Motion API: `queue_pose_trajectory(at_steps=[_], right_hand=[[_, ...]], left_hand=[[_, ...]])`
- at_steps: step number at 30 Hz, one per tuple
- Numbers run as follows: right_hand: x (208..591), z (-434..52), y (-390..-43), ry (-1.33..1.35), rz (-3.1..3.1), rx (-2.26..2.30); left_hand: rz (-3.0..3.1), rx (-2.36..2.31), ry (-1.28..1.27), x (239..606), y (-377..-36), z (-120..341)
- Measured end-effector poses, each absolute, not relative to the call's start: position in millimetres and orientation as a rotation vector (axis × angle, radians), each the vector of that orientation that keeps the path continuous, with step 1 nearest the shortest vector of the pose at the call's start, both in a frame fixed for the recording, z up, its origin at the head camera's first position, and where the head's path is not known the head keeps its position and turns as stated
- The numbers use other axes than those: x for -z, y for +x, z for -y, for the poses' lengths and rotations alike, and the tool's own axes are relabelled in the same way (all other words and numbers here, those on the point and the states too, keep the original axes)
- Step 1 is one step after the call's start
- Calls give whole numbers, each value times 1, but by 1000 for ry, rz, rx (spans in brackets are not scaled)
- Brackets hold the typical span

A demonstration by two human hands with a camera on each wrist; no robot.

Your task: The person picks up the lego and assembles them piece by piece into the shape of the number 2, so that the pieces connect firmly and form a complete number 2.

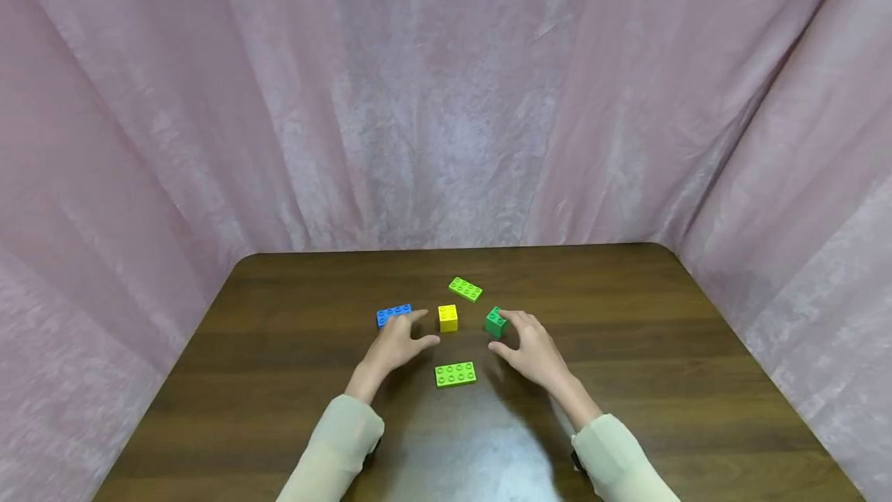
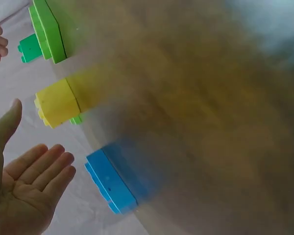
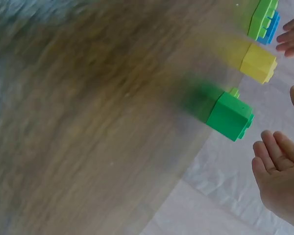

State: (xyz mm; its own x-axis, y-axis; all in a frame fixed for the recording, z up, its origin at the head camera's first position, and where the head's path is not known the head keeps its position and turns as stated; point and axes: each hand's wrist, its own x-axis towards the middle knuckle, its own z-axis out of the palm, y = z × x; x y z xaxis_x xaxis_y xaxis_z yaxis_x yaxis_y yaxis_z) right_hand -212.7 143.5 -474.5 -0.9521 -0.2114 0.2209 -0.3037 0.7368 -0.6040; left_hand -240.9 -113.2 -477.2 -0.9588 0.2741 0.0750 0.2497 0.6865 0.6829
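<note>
My left hand (image 1: 396, 344) is over the table with thumb and fingers spread, nothing between them. Just past its fingers lies a blue brick (image 1: 392, 311), partly covered by the hand in the head view. My right hand (image 1: 533, 348) hovers in a similar pose beside a dark green brick (image 1: 495, 324), its fingertips overlapping the brick's edge in the head view. In the right wrist view a gap shows between those fingers and the green brick (image 3: 230, 116). A square yellow brick (image 1: 448, 319) stands between the two hands.
One flat lime green brick (image 1: 455, 375) lies nearer, between the wrists; another lime brick (image 1: 465, 289) lies farther back, set at an angle. All rest on a dark wooden table (image 1: 279, 378). Pink curtains (image 1: 446, 99) hang behind its back edge and at both sides.
</note>
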Motion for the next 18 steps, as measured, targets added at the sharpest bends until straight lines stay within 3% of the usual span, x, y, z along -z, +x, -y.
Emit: queue_pose_trajectory(at_steps=[18], right_hand=[[486, -125, -202, 713, 2945, -1153]], left_hand=[[-2821, -1186, 400, 478, -270, 107]])
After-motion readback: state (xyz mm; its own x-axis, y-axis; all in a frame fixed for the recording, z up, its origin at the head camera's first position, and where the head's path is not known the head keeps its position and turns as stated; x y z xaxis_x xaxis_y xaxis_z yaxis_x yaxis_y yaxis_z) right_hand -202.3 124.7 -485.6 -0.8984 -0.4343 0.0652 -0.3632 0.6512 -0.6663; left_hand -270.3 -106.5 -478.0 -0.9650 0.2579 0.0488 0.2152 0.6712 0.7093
